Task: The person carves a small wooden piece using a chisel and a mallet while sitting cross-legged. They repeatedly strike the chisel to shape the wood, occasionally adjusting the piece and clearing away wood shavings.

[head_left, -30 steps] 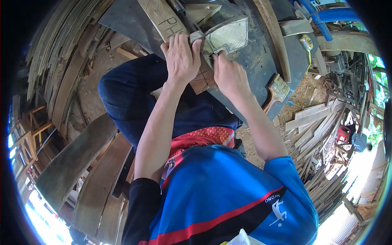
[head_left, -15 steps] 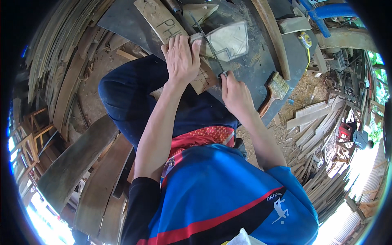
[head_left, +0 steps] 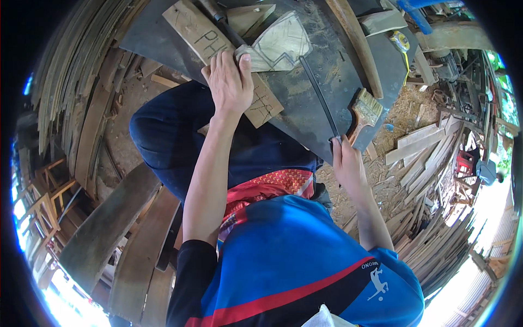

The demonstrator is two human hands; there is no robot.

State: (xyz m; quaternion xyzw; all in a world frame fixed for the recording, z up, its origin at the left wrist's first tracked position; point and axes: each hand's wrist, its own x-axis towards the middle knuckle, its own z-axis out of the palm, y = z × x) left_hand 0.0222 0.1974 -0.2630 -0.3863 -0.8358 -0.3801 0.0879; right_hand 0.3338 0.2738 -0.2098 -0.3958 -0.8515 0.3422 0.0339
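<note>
My left hand (head_left: 229, 87) is closed over the narrow end of a pale wood piece (head_left: 283, 41) marked with pencil lines, pressing it on a lettered plank (head_left: 196, 32). The thumb lies along the piece. In my right hand (head_left: 350, 163) is the near end of a long thin dark file (head_left: 318, 90). Its far tip is at the pale piece's lower right edge. Close to my right fingers lies a paintbrush (head_left: 364, 111) with a wooden handle. A dark bar-like tool with a wooden handle (head_left: 210, 8) lies between the plank and the pale piece.
The dark tabletop (head_left: 310, 117) carries sawdust, a long wooden bar (head_left: 357, 43), a wood block (head_left: 383, 23) and a yellow tape measure (head_left: 400, 41). Stacked boards (head_left: 76, 71) stand left, and loose planks (head_left: 425, 144) lie right. A wooden bench (head_left: 131, 245) is at lower left.
My right hand has drawn the file down and to the right, away from my left hand. The pale piece has turned and shifted left, with my left hand still on it.
</note>
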